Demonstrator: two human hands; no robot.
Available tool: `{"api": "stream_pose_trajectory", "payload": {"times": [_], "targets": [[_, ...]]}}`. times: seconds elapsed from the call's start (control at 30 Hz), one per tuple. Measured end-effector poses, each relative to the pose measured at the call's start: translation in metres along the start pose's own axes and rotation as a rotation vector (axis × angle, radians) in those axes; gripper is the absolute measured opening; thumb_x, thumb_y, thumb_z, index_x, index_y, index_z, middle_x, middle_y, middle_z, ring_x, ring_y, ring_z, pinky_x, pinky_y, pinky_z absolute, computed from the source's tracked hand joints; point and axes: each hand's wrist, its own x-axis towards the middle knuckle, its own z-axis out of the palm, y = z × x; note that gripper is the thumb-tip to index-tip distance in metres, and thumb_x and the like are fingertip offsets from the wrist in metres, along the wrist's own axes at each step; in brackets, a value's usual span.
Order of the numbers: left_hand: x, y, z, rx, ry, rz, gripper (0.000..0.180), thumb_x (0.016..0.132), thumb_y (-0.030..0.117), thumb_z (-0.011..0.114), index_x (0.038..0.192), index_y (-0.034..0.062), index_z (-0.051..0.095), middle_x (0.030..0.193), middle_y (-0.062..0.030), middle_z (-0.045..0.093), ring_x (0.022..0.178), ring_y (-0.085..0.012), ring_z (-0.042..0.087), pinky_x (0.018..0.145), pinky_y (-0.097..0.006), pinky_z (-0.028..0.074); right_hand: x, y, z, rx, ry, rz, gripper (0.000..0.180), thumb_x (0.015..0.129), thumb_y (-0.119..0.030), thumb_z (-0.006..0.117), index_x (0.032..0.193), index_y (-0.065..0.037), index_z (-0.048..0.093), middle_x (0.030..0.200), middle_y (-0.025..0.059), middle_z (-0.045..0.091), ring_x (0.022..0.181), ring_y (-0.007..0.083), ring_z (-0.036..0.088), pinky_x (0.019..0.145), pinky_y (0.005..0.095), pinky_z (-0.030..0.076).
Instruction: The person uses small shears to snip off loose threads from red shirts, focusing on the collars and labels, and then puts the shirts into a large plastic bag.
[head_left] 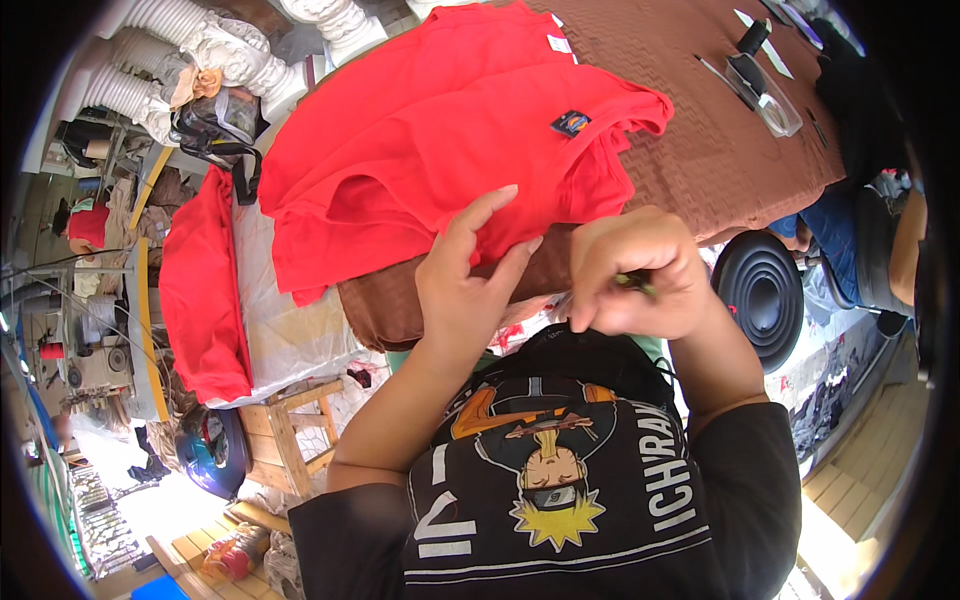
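Red garments [400, 150] lie in a loose pile on the brown cloth-covered table [690, 170], and a small dark label [571, 123] shows on the top one. My left hand [468, 265] is at the garment's near edge, thumb and forefinger spread apart, with nothing visible between them. Whether it touches the fabric I cannot tell. Just right of it, my right hand [640, 270] is curled closed in front of the table's near edge. A small dark, greenish piece shows between its fingers, mostly hidden by them.
At the table's far right lie a clear plastic tray [775, 110], a black spool [754, 38] and a blade-like tool [778, 58]. More red fabric [205, 290] hangs at left. A round black stool seat [758, 300] stands at right, near another person's arm [907, 245].
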Motion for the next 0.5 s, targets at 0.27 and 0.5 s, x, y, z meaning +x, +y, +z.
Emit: {"api": "stream_pose_trajectory", "payload": {"times": [0.27, 0.5], "targets": [[0.006, 0.0, -0.009, -0.353, -0.032, -0.345, 0.02, 0.084, 0.007, 0.064, 0.104, 0.0011, 0.064, 0.097, -0.0033, 0.065, 0.088, -0.0072, 0.057, 0.081, -0.021, 0.044, 0.005, -0.011, -0.008, -0.224, 0.229, 0.241, 0.011, 0.079, -0.006, 0.069, 0.086, 0.0, 0.062, 0.077, 0.0012, 0.062, 0.068, 0.0041, 0.053, 0.061, 0.0212, 0.043], [0.006, -0.004, -0.012, -0.594, -0.02, -0.475, 0.019, 0.087, 0.009, 0.061, 0.103, 0.0001, 0.065, 0.095, -0.0022, 0.065, 0.085, -0.0041, 0.057, 0.079, -0.019, 0.045, 0.01, -0.014, -0.007, -0.622, 0.185, 0.225, 0.022, 0.077, -0.006, 0.069, 0.097, -0.003, 0.061, 0.092, 0.0076, 0.062, 0.076, 0.0209, 0.063, 0.069, 0.0291, 0.049]]}}
